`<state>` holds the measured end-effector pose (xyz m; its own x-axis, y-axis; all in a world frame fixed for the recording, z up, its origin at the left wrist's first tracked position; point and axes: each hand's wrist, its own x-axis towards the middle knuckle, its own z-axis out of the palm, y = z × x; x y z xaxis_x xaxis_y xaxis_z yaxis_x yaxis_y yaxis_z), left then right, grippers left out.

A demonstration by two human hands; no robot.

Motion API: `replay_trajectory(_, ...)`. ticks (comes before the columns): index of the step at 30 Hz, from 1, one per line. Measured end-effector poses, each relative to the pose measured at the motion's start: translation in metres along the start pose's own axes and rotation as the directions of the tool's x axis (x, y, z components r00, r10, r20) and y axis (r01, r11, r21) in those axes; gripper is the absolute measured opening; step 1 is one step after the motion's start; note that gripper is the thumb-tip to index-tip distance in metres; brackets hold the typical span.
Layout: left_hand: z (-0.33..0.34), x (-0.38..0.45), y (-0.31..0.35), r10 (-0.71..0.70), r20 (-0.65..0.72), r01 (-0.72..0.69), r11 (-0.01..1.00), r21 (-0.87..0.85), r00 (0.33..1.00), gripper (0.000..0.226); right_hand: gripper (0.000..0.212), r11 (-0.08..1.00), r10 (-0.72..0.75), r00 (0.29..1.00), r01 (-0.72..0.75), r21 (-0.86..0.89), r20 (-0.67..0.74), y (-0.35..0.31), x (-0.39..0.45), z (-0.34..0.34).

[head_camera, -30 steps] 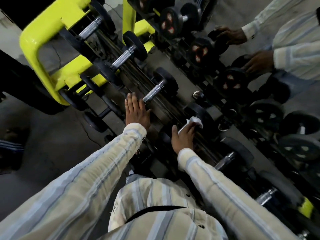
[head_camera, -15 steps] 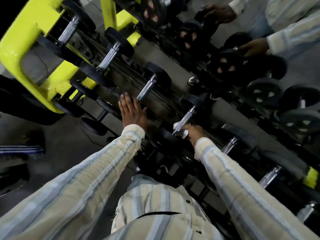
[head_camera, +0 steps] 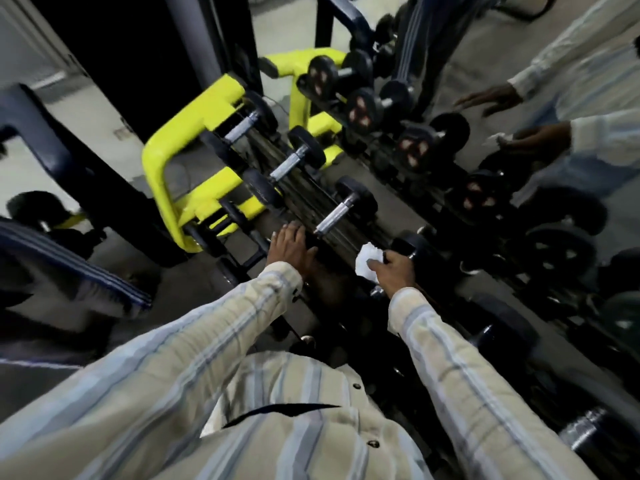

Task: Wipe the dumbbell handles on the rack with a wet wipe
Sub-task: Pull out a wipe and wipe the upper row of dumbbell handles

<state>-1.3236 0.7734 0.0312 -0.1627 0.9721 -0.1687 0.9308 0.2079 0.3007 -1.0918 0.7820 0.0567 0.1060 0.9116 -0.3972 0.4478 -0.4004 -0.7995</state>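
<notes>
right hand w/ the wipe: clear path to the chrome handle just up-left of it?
Probably yes. The right hand holds the wet wipe beside that dumbbell handle, with nothing between them. The left hand rests flat near the handle's lower end, off to the side, so it shouldn't block.

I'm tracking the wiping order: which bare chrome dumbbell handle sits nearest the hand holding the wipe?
The chrome handle just up-left of the right hand and its wet wipe; the other two lie farther up the rack.

No legible text or numbers anywhere.
</notes>
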Motion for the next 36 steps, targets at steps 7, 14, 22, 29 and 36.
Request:
replay_trajectory(7, -0.008, -0.002, -0.030, -0.039, -0.049, 0.038, 0.999, -0.036, 0.998, 0.058, 0.025, 0.993, -0.096, 0.995, 0.094, 0.076, 0.028, -0.039, 0.006, 0.039)
replay_trajectory(14, -0.018, 0.057, -0.063, -0.038, -0.083, 0.031, 0.996, -0.087, 0.996, 0.068, 0.011, 0.953, -0.248, 0.967, 0.232, -0.193, -0.063, -0.080, 0.041, 0.076)
replay_trajectory(22, -0.032, 0.137, -0.095, 0.007, -0.101, -0.014, 0.998, -0.067, 0.995, 0.075, 0.012, 0.256, -0.729, 0.659, 0.514, -0.819, 0.186, -0.090, 0.106, 0.107)
replay_trajectory(29, -0.032, 0.175, -0.118, 0.050, -0.018, -0.049, 0.997, 0.060, 0.999, 0.076, 0.027, 0.021, -0.617, 0.646, 0.585, -0.811, 0.450, -0.078, 0.125, 0.112)
replay_trajectory(36, -0.028, 0.183, -0.116, 0.019, -0.041, -0.016, 0.996, 0.082, 0.999, 0.081, 0.049, 0.135, -0.450, 0.772, 0.556, -0.820, 0.449, -0.072, 0.117, 0.116)
